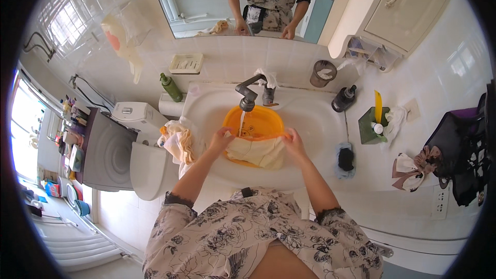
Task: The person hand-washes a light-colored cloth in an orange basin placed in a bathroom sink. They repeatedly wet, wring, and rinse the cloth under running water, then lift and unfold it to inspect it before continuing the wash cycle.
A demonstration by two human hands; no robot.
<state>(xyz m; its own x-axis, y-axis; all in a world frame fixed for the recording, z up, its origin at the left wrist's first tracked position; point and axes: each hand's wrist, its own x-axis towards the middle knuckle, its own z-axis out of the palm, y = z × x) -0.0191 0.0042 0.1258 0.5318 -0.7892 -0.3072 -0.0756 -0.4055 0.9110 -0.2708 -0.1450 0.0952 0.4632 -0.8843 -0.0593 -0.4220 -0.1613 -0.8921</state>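
Observation:
A pale cream cloth (258, 152) is stretched between my two hands, over the near side of an orange basin (274, 115). My left hand (220, 140) pinches its left end, and my right hand (293, 144) grips the right end. The basin sits in a white sink (323, 129). From the dark faucet (247, 102) a stream of water runs into it, by the cloth's far edge. Part of the basin's near rim is hidden under the cloth.
Left of the sink hangs a bundled peach cloth (178, 142), with a green pump bottle (171, 88) behind. On the right stand a dark pump bottle (343, 98), a green holder (370, 128) and a blue-grey dish (344, 163) bearing something black.

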